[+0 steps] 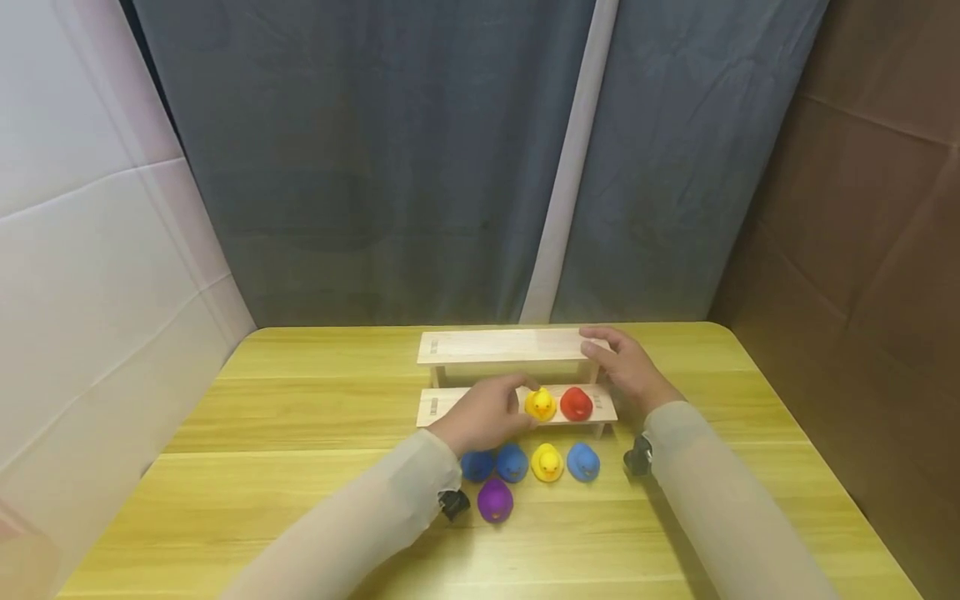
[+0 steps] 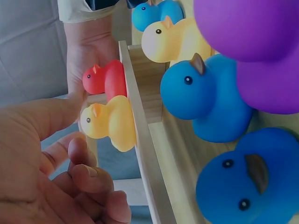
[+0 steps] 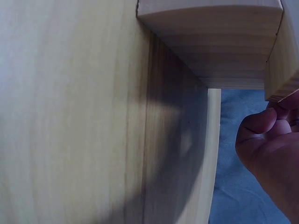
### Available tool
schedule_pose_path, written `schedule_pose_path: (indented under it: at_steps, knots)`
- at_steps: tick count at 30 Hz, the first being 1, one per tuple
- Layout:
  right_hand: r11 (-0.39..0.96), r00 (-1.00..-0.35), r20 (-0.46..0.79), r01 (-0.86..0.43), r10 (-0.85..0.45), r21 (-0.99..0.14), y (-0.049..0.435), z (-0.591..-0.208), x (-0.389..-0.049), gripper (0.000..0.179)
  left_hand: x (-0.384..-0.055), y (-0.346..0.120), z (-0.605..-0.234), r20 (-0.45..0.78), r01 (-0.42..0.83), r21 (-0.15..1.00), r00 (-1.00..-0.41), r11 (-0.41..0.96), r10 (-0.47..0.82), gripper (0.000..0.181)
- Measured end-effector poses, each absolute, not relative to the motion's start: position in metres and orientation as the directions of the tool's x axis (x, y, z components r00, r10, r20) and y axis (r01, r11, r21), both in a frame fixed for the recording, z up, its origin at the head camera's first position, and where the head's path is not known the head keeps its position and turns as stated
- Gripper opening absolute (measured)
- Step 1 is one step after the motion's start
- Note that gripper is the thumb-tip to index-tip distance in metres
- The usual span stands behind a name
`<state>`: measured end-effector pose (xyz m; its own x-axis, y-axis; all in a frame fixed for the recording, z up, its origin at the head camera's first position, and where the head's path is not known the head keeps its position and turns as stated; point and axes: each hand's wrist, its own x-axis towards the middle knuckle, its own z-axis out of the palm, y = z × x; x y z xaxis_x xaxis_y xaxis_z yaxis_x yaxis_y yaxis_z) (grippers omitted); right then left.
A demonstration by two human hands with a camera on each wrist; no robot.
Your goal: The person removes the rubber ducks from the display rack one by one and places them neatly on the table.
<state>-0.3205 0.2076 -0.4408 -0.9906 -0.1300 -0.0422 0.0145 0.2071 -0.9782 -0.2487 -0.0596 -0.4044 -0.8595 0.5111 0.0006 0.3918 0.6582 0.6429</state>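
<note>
My left hand (image 1: 491, 412) is at the lower tier (image 1: 442, 402) of a pale wooden stand, thumb and fingers on either side of a yellow rubber duck (image 1: 540, 404). In the left wrist view its loosely bent fingers (image 2: 91, 179) look apart from the duck. A red rubber duck (image 1: 577, 404) sits to the right on the same tier. My right hand (image 1: 626, 367) holds the right end of the upper tier (image 1: 502, 345); in the right wrist view its fingers meet the board's edge, with part of the grip out of frame.
On the wooden table (image 1: 300, 483), before the stand, is a row of rubber ducks: blue ones (image 1: 512, 462), a yellow one (image 1: 547, 462) and a lighter blue one (image 1: 583, 462). A purple duck (image 1: 495, 502) sits nearer. Grey curtain (image 1: 360, 167) hangs behind the table.
</note>
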Motion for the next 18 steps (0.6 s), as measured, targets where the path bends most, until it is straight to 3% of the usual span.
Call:
schedule_pose_path:
  at_steps: [18]
  knots:
    - [0.152, -0.989, -0.086, 0.067, -0.123, -0.986, 0.206, -0.439, -0.320, 0.050, -0.260, -0.046, -0.412, -0.025, 0.369, 0.609, -0.876, 0.702, 0.482, 0.045]
